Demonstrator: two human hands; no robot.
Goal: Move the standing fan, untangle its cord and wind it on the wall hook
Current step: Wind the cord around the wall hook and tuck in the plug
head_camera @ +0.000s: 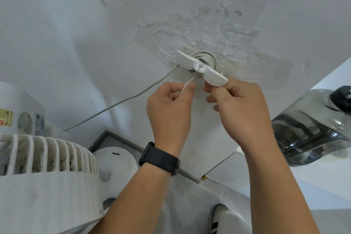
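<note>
A white wall hook (201,66) with two flat wings is fixed on the patched white wall. Several turns of the grey-white cord (206,58) are wound behind it. My left hand (170,107), with a black watch on the wrist, pinches a short stretch of cord just below the hook. My right hand (241,104) pinches the hook's lower right wing with thumb and fingers. Another stretch of cord (121,101) runs from the hook down to the left toward the white standing fan (47,167), whose grille fills the lower left.
A smoky transparent container with a dark lid (311,125) stands on a white surface (326,192) at the right. A white appliance with stickers (20,118) stands behind the fan. My shoe (218,216) shows on the floor below, beside a metal floor strip (121,141).
</note>
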